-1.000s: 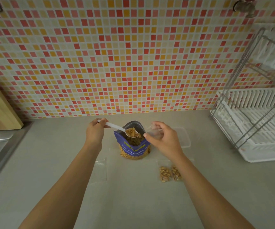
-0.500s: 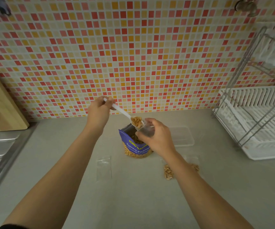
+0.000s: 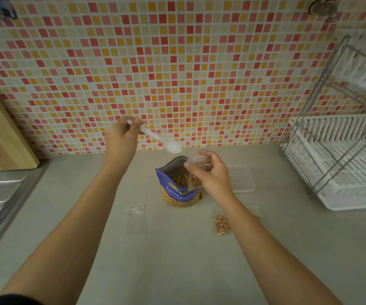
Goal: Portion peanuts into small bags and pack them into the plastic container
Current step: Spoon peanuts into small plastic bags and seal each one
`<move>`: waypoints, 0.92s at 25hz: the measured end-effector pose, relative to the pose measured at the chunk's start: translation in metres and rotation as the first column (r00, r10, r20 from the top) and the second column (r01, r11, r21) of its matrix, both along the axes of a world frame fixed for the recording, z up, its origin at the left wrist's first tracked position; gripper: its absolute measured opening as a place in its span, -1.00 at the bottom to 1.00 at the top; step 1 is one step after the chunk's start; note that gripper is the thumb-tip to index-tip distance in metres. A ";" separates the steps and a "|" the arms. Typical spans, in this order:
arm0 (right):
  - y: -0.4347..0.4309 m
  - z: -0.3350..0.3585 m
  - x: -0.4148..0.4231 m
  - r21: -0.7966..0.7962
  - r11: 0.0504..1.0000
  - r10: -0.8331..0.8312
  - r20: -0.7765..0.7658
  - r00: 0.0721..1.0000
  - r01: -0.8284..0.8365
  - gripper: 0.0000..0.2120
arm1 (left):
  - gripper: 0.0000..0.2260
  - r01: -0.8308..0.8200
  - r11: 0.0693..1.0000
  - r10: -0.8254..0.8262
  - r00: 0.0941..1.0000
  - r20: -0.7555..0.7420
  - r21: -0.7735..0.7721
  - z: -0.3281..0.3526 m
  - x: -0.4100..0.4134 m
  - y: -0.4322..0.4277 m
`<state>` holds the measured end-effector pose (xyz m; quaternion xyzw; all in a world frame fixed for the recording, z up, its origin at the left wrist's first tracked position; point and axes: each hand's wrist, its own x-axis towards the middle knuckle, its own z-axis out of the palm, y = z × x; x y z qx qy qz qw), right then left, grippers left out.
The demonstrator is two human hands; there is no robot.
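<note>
Above the open mouth of the blue stand-up pouch of salted peanuts (image 3: 181, 190), your left hand (image 3: 122, 140) has its fingers curled round the handle of a white plastic spoon (image 3: 161, 140). The spoon's bowl tilts down towards the pouch, and blur hides whether anything lies in it. Just right of the pouch's mouth, your right hand (image 3: 214, 175) pinches a small clear plastic bag (image 3: 196, 170) by its top between thumb and fingers. That bag hangs against the pouch's right edge. Brown shows through its lower part, but you cannot tell whether those nuts are in it or in the pouch behind.

Right of the pouch, beyond your right hand, a shallow clear plastic container (image 3: 243, 181) sits on the grey counter (image 3: 177, 260), apart from the pouch. Nearer you and left of the pouch, an empty small clear bag (image 3: 136, 220) lies flat. Nearer you and right of it lies a small filled bag of peanuts (image 3: 221, 225), just beside your right forearm. Far right of the pouch stands a white dish rack (image 3: 342, 172), and far left a wooden cutting board (image 3: 1, 133) leans against the mosaic wall.
</note>
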<state>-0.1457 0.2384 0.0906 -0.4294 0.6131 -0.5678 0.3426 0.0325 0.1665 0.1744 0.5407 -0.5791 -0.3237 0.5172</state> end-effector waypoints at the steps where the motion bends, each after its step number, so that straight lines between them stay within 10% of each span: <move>1: 0.000 0.001 -0.004 0.014 1.000 -0.007 0.030 1.000 0.007 -0.57 | -0.77 -0.004 0.997 -0.001 0.998 0.066 0.076 -0.017 -0.003 0.001; 10: -0.002 0.040 -0.031 0.033 0.990 0.136 0.084 0.987 -0.139 -0.77 | -0.52 -0.099 0.972 -0.051 0.800 0.597 0.215 -0.083 -0.024 0.021; 13: -0.004 0.040 -0.039 0.063 0.986 0.149 0.068 0.986 -0.153 -0.55 | -0.75 0.035 0.998 -0.046 0.964 0.262 0.049 -0.064 -0.034 0.048; 16: -0.004 0.042 -0.044 0.075 0.972 0.220 0.062 0.974 -0.224 -0.38 | -0.72 0.441 0.860 -0.424 0.897 -0.121 0.258 -0.059 -0.053 0.076; 23: 0.015 0.033 -0.077 0.038 0.931 0.331 0.333 0.883 -0.364 -0.89 | -0.91 0.561 0.767 -0.415 0.804 -0.425 0.312 -0.086 -0.076 0.093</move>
